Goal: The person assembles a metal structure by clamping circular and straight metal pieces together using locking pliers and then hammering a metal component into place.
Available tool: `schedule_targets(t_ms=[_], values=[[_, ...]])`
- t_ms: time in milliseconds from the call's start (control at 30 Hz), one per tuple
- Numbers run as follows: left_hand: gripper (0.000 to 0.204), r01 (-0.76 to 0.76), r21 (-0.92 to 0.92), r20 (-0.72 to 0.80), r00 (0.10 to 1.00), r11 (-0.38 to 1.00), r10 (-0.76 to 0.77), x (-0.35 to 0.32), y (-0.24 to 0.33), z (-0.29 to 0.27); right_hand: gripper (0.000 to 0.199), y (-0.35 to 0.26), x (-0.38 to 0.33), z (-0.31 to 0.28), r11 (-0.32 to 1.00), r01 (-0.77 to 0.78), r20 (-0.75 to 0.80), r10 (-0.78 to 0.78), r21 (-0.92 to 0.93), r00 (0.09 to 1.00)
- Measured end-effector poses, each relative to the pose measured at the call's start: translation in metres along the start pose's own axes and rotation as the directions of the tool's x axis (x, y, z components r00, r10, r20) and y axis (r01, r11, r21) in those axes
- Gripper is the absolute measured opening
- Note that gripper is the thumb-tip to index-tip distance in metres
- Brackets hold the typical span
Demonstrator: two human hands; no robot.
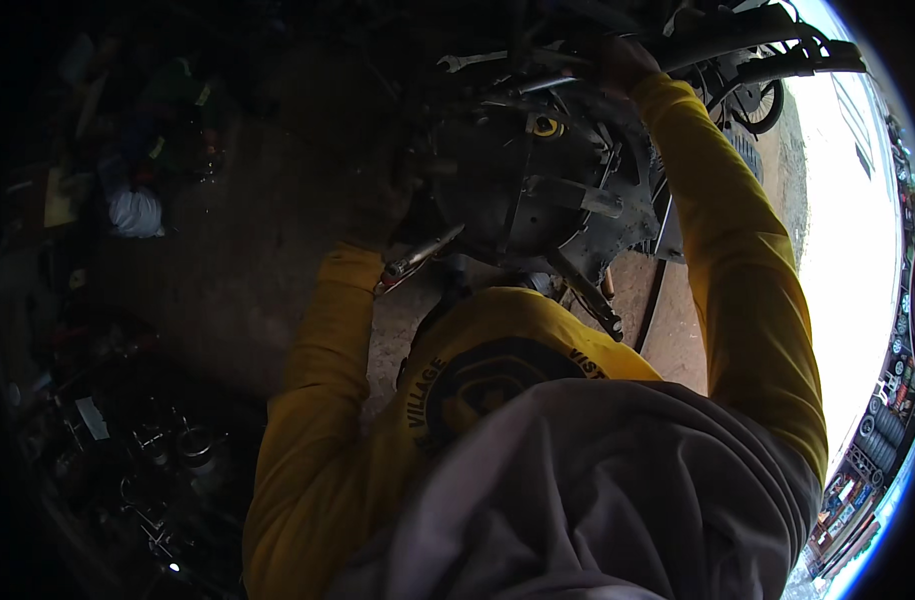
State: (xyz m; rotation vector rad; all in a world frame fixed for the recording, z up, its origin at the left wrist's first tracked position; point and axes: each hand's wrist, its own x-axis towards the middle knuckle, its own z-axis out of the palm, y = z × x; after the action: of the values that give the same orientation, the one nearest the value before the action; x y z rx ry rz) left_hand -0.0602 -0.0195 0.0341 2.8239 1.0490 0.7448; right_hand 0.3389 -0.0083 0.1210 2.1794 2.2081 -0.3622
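Note:
In front of me is a dark vehicle frame (483,195) with a broad black body, metal bars and a small yellow round part (548,126). My right hand (630,66), at the end of a yellow sleeve, is at the frame's far right, among dark bars. Its fingers are lost in shadow. On the frame's left side is my left hand (393,200), very dark, so its grip does not show. Just below it a metal lever or tool (425,255) sticks out toward the frame. An open-ended wrench (475,61) lies across the far part of the frame.
A bicycle wheel (763,105) stands beyond my right arm, near the bright opening. Dark metal parts (178,450) are scattered at the lower left. A pale bundle (136,213) rests on the floor at the left. Tyres (883,430) line the far right.

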Motion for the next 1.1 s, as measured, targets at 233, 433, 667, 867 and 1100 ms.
schedule_targets(t_ms=[233, 433, 667, 867, 1100], values=[[0.041, 0.062, -0.156, -0.040, 0.997, 0.986, -0.069, 0.006, 0.004, 0.005, 0.037, 0.008, 0.012, 0.016, 0.999, 0.029, -0.028, -0.029, 0.017, 0.999], [0.034, 0.202, -0.264, 0.050, 0.979, 0.943, -0.196, 0.011, 0.014, -0.012, 0.038, 0.004, 0.039, 0.017, 0.963, 0.175, -0.079, -0.195, -0.206, 0.978], [0.035, 0.048, -0.138, -0.072, 0.996, 0.989, -0.059, 0.007, 0.002, -0.001, 0.032, 0.012, 0.032, 0.052, 0.994, 0.105, -0.485, -0.111, -0.040, 0.867], [0.033, 0.333, -0.327, 0.142, 0.943, 0.885, -0.302, 0.009, 0.010, -0.009, 0.020, 0.018, -0.099, 0.043, 0.941, 0.023, -0.748, 0.253, 0.338, 0.613], [0.024, -0.075, -0.079, 0.008, 0.997, 0.994, 0.075, 0.000, -0.016, 0.007, 0.019, -0.030, -0.284, 0.130, 0.733, -0.428, -0.481, 0.674, 0.528, 0.560]])
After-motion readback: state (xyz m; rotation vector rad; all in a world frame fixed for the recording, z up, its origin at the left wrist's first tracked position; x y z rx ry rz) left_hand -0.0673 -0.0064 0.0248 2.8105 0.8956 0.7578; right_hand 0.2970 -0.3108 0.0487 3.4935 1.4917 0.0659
